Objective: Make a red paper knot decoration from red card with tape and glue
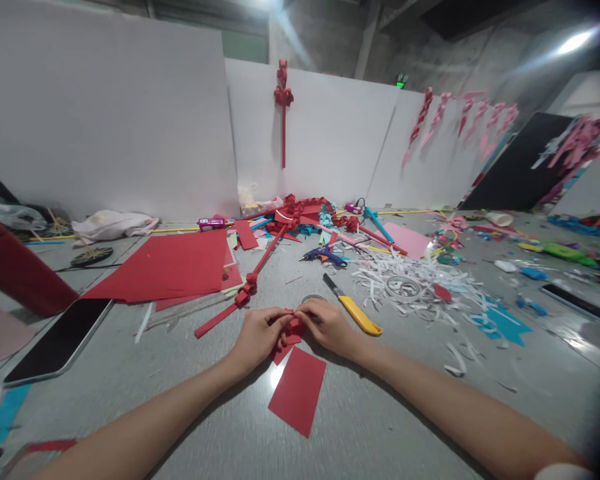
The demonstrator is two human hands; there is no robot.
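Observation:
My left hand (258, 335) and my right hand (326, 325) meet over the grey table, and both pinch a small folded red paper piece (294, 328) between their fingertips. A flat red paper rectangle (297, 391) lies on the table just below my hands. A roll of clear tape (312, 299) sits right behind my right hand. A yellow utility knife (356, 309) lies to the right of that hand, its blade end pointing away from me.
Red paper sheets (173, 264) and a long red folded strip (245, 290) lie to the left. A phone (60, 339) and a red cylinder (17, 268) are far left. White paper scraps (415, 283), a blue glue gun (325, 255) and coloured offcuts are on the right. White boards (110, 113) stand behind.

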